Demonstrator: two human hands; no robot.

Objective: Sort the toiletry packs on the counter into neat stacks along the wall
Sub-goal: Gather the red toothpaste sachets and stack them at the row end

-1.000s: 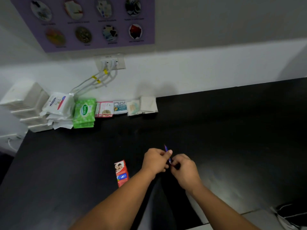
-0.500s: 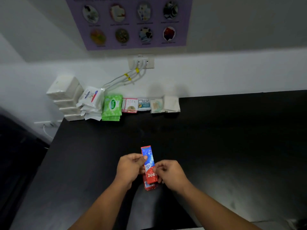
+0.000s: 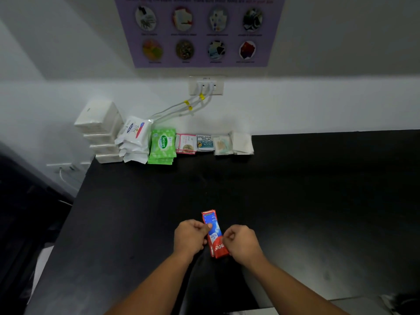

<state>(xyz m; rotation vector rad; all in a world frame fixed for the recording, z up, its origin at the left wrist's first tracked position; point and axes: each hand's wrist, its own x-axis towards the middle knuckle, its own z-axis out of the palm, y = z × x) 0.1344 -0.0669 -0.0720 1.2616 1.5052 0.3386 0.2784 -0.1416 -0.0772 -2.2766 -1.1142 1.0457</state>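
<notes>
Black counter [image 3: 318,201] is stretching toward the wall, stacks [image 3: 162,145] lining up at upper left. Toothpaste sachets [image 3: 214,233], apparently several, could be fanning apart if either pinch loosens. Left hand [image 3: 189,238] and right hand [image 3: 242,243] are both curling closed, gripping the sachets at lower centre.

1. Your left hand [image 3: 189,238] and right hand [image 3: 242,243] are bare: no gloves, rings or watch visible.
2. Your forearms, entering from the lower frame edge, are bare; no sleeve shows.
</notes>
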